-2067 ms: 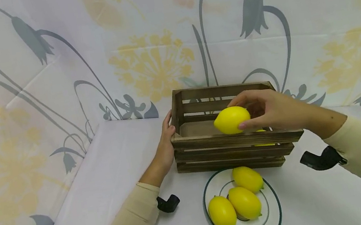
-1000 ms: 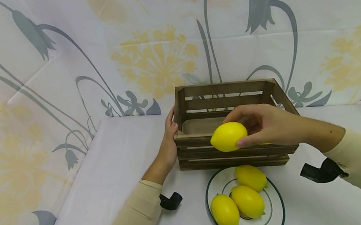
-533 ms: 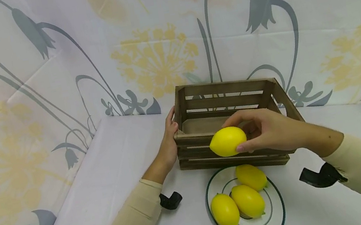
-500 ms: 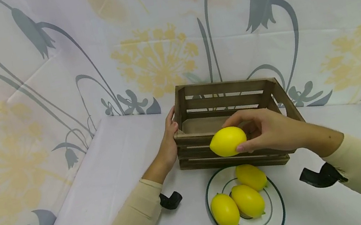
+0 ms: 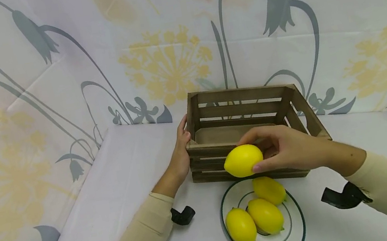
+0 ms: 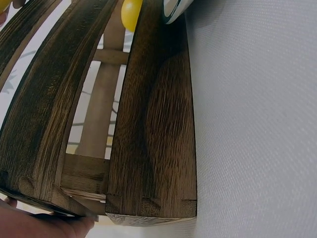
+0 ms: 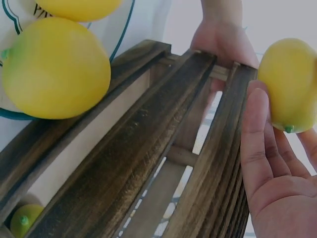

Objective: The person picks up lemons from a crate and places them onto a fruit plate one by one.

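My right hand [image 5: 288, 147] pinches a yellow lemon [image 5: 243, 160] between thumb and fingers, in front of the wooden slatted crate [image 5: 232, 148] and just beyond the plate [image 5: 292, 229]. In the right wrist view the lemon [image 7: 287, 84] shows its green tip beside the crate's upper slat. My left hand [image 5: 179, 157] grips the crate's left end, thumb near the front corner. Three lemons [image 5: 266, 216] lie on the round white plate with a dark green rim. Another lemon [image 7: 26, 219] sits inside the crate, visible past the slats in the right wrist view and hidden in the head view.
A white cloth [image 5: 119, 184] covers the table. Behind and at the left hangs a flower-printed curtain [image 5: 169, 65], close to the crate's back. Black camera mounts [image 5: 346, 196] stick out from both wrists.
My right hand has brought the lemon from above the crate's inside, over the front slat, down and toward the plate. The left hand stays on the crate.
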Tool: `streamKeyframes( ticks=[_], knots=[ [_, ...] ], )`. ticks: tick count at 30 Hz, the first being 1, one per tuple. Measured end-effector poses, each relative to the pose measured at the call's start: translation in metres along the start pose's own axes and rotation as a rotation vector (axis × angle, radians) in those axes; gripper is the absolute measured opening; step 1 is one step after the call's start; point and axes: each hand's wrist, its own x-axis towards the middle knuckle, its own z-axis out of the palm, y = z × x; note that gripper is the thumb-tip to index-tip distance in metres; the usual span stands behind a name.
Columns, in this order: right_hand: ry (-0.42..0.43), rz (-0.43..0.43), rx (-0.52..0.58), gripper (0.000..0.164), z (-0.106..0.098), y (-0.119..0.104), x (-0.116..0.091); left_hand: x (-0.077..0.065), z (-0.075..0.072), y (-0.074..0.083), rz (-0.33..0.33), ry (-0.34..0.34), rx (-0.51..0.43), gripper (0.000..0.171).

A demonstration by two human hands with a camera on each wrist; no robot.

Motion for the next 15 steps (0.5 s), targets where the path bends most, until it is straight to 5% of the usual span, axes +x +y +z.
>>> streamKeyframes(
  ticks=[15],
  knots=[
    [-0.066, 0.016, -0.011, 0.046, 0.020, 0.007, -0.004, -0.001, 0.000, 0.000, -0.026, 0.002, 0.024, 0.066]
  ],
)
